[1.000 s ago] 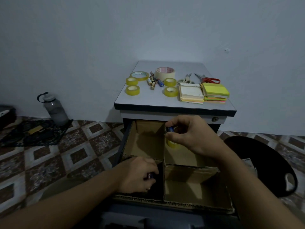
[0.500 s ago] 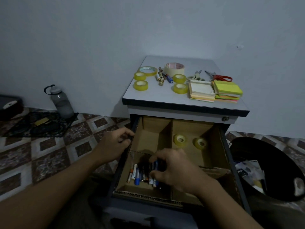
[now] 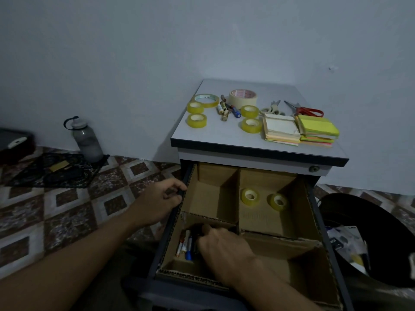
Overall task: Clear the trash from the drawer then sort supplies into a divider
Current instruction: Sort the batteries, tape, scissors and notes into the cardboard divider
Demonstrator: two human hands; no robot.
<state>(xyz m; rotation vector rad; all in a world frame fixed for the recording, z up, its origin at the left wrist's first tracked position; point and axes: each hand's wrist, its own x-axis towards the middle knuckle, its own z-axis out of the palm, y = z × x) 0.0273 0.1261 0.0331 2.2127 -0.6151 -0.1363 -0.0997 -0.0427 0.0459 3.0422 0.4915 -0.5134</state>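
The open drawer [image 3: 314, 212] holds a cardboard divider [image 3: 213, 198] with several compartments. My left hand [image 3: 157, 202] grips the drawer's left wall, fingers curled over its edge. My right hand [image 3: 224, 248] reaches down into the front-left compartment, over the batteries and pens [image 3: 186, 244] lying there; its fingertips are hidden in the dark. Two yellow tape rolls [image 3: 249, 196] stand in the back-right compartment. The back-left compartment is bare cardboard. More tape rolls [image 3: 197, 120], batteries [image 3: 225, 108], scissors [image 3: 307, 111] and sticky-note pads [image 3: 317, 129] lie on the cabinet top [image 3: 215, 140].
A black bin [image 3: 381, 223] with paper trash [image 3: 345, 243] stands right of the drawer. A grey water bottle [image 3: 86, 140] and a dark cloth [image 3: 56, 171] are on the patterned floor at left, near the wall.
My right hand came from the back compartment down into the front-left one. My left hand left that compartment and took the drawer's left edge. The view shifted left.
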